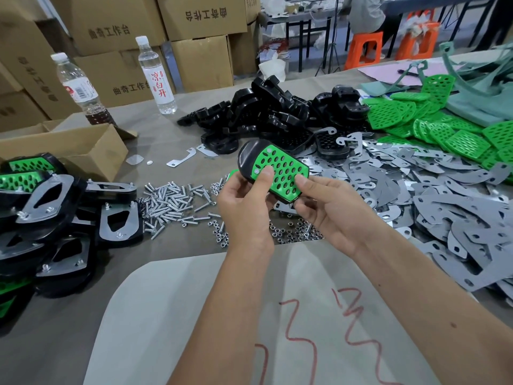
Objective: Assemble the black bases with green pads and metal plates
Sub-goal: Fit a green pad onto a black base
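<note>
A black base with a perforated green pad [280,169] seated in it is held above the table, pad side up, with screw heads showing at its corners. My left hand [244,201] grips its near left edge, thumb pressing on the pad. My right hand [330,207] holds its lower right end, forefinger on the pad. A heap of bare black bases [266,112] lies behind. Loose green pads [433,118] pile at the right. Grey metal plates [444,195] spread across the right of the table. Screws [172,201] and nuts [294,232] lie under my hands.
Finished assemblies [55,218] stack at the left, plates up. An open cardboard box [69,145] and two water bottles [155,76] stand at the back left. Stacked cartons [194,20] line the rear. A pale sheet with red scribbles [277,315] covers the near table.
</note>
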`<state>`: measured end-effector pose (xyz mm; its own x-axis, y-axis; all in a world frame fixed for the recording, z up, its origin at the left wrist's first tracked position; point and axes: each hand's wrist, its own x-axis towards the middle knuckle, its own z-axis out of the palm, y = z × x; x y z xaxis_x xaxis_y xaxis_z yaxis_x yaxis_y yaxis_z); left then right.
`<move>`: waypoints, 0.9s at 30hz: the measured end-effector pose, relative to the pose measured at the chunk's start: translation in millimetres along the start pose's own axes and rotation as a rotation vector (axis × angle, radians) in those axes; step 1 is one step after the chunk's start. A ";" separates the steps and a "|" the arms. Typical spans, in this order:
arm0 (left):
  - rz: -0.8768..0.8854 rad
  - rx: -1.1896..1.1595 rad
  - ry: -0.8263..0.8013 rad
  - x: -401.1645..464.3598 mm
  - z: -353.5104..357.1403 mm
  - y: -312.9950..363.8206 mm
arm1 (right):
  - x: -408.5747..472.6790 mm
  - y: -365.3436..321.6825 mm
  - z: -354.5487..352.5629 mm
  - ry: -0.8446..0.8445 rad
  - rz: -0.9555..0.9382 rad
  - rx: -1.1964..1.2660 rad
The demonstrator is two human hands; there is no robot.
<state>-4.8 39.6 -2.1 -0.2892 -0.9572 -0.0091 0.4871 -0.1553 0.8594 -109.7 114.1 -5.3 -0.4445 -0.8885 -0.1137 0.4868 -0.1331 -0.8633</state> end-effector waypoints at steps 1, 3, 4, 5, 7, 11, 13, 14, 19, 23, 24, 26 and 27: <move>-0.010 -0.005 0.009 0.1 0.3 0.4 | -0.1 0.1 0.2 0.003 -0.029 -0.029; -0.024 -0.014 0.021 1.3 0.8 0.5 | -0.2 0.5 1.3 0.009 -0.073 -0.073; -0.027 -0.020 0.025 2.1 0.5 0.6 | -0.4 0.5 1.8 0.005 -0.082 -0.079; -0.029 -0.027 0.028 2.8 0.7 0.8 | -0.5 0.0 1.6 0.000 -0.090 -0.082; -0.027 -0.027 0.038 3.8 0.5 0.7 | -0.5 0.7 2.6 0.005 -0.100 -0.116; -0.060 0.005 0.067 3.3 0.5 -2.2 | 1.2 7.8 6.9 0.123 -0.133 -0.261; -0.094 -0.002 0.076 3.6 0.7 -2.2 | 2.4 9.3 6.2 0.177 -0.146 -0.283; -0.106 -0.010 0.080 3.9 0.7 -1.4 | 2.8 9.6 5.7 0.194 -0.154 -0.302; -0.109 -0.036 0.141 5.1 1.1 2.3 | 0.0 12.3 9.0 0.165 -0.209 -0.391; -0.109 -0.036 0.156 3.9 3.8 0.7 | -0.7 10.7 10.8 0.192 -0.271 -0.439; -0.115 -0.034 0.153 3.6 4.5 -0.1 | -0.9 11.0 10.5 0.208 -0.298 -0.461; -0.114 -0.027 0.145 4.2 5.5 0.0 | -2.3 10.7 9.7 0.218 -0.339 -0.501; -0.103 -0.026 0.142 5.4 5.3 0.7 | -3.1 9.7 9.1 0.199 -0.338 -0.501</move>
<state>-10.4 35.6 1.2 -0.2208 -0.9604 -0.1702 0.4824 -0.2592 0.8368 -96.7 111.6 -8.9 -0.6671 -0.7281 0.1577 -0.0941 -0.1277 -0.9873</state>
